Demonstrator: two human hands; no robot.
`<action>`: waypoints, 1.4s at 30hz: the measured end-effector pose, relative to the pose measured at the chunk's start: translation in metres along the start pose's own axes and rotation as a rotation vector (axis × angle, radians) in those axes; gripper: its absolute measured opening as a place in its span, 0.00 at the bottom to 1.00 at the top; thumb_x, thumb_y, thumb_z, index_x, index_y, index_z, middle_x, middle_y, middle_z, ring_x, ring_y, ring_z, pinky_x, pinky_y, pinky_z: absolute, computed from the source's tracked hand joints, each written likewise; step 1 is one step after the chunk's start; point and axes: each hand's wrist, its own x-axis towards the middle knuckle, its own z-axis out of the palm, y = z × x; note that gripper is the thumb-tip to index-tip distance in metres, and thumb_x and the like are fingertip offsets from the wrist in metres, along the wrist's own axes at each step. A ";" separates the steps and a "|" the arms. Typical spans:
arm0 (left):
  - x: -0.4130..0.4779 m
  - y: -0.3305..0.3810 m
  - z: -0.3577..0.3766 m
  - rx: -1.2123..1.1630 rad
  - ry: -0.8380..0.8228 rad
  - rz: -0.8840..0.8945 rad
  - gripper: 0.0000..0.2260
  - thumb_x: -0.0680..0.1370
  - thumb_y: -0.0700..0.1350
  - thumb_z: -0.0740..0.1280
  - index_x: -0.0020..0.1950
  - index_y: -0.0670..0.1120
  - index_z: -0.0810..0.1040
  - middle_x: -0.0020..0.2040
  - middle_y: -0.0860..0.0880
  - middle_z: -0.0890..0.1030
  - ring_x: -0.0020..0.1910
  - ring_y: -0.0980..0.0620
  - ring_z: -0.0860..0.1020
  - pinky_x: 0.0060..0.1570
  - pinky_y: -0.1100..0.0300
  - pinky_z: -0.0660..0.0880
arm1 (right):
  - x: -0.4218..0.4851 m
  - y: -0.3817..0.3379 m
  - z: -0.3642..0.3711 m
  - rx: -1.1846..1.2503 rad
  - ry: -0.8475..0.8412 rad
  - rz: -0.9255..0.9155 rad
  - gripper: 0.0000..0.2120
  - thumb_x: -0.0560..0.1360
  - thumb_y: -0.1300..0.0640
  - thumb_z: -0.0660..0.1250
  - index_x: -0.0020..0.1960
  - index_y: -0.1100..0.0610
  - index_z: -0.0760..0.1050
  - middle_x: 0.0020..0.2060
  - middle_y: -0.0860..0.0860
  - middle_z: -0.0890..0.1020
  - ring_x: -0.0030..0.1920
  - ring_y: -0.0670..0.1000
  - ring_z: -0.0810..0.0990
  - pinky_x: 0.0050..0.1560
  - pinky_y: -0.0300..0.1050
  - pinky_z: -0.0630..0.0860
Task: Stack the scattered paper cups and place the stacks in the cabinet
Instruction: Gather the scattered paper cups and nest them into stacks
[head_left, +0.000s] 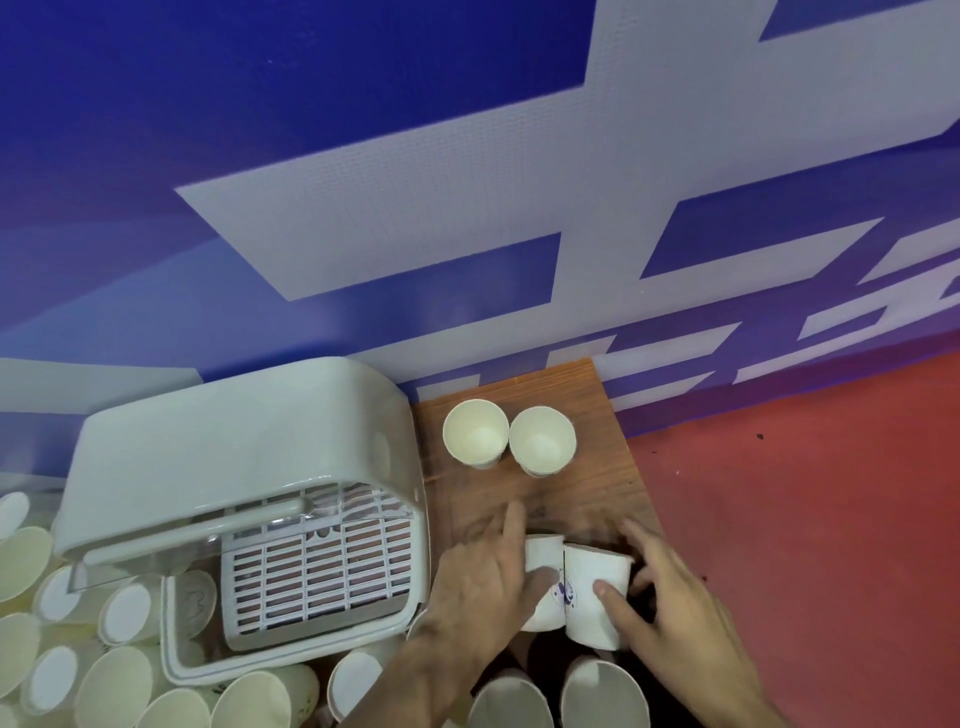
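Currently left hand (483, 587) grips left cup (544, 554), right hand (675, 597) right cup (589, 618).

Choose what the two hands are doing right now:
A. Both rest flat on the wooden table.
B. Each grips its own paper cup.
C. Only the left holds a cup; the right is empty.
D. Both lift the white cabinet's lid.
B: the left hand grips one paper cup and the right hand grips a second paper cup, with the two cups side by side between the hands.

Blue logo on paper cup (592, 571), unreadable.
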 end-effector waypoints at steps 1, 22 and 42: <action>0.000 -0.001 -0.001 0.009 -0.004 0.024 0.20 0.79 0.62 0.61 0.65 0.51 0.67 0.61 0.53 0.76 0.58 0.48 0.77 0.49 0.53 0.74 | 0.005 -0.001 -0.001 0.017 -0.031 -0.003 0.23 0.73 0.42 0.72 0.66 0.32 0.70 0.50 0.31 0.76 0.49 0.35 0.76 0.42 0.29 0.69; 0.023 -0.035 -0.069 -0.024 0.424 0.077 0.05 0.69 0.40 0.75 0.43 0.47 0.83 0.42 0.51 0.82 0.38 0.47 0.80 0.28 0.57 0.75 | 0.081 -0.049 -0.016 -0.069 0.410 -0.621 0.04 0.79 0.58 0.71 0.52 0.55 0.84 0.48 0.45 0.83 0.47 0.49 0.80 0.41 0.45 0.78; 0.044 -0.023 -0.046 0.230 0.099 -0.076 0.10 0.78 0.41 0.65 0.58 0.48 0.80 0.53 0.46 0.82 0.51 0.46 0.80 0.45 0.56 0.75 | 0.101 -0.042 0.018 -0.341 0.206 -0.446 0.08 0.81 0.51 0.62 0.48 0.47 0.78 0.41 0.44 0.78 0.43 0.48 0.79 0.34 0.47 0.76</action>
